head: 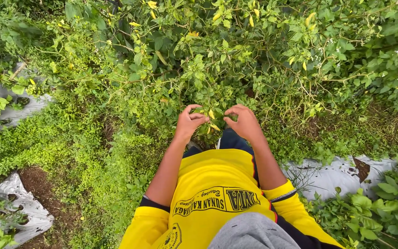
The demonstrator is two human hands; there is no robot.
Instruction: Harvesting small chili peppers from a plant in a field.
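Observation:
I look down at a dense green chilli bush [217,60] with pale yellow pods scattered among its leaves. My left hand [189,121] is curled at the bush's lower stems, its fingertips pinched near a small yellow pod [211,114]. My right hand [242,121] is beside it, fingers bent inward toward the same cluster, almost touching the left. Whether either hand holds a pod is hidden by the fingers and leaves. My yellow shirt [217,193] fills the lower middle.
Silver plastic mulch sheets lie at the left [21,108], lower left [24,207] and right [337,173]. Low weeds [84,147] cover the ground between them. A patch of bare brown soil [38,182] shows at lower left. More leafy plants [383,207] stand at lower right.

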